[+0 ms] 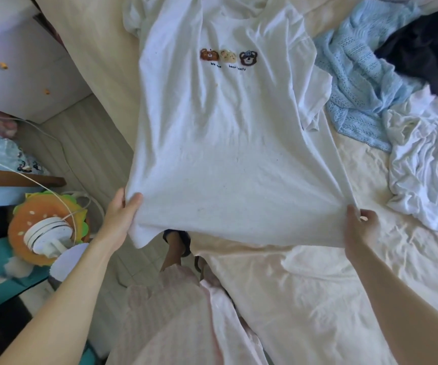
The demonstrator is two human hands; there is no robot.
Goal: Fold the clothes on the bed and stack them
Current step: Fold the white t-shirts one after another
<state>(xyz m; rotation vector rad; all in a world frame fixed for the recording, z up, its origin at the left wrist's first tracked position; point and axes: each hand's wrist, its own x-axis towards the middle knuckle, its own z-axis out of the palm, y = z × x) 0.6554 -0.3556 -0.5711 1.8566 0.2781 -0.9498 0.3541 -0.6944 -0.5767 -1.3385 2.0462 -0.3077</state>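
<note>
A white T-shirt with three small bear heads printed on the chest lies stretched front side up over the bed's corner. My left hand grips its bottom-left hem corner, thumb on top of the cloth. My right hand pinches the bottom-right hem corner. The hem is lifted and pulled taut between both hands, over the bed's edge. Its upper part and sleeves rest on the cream bed sheet.
A light blue knit garment, a black garment and a crumpled white garment lie at the bed's right. Left of the bed are a white cabinet, cables, a burger-shaped cushion and the floor.
</note>
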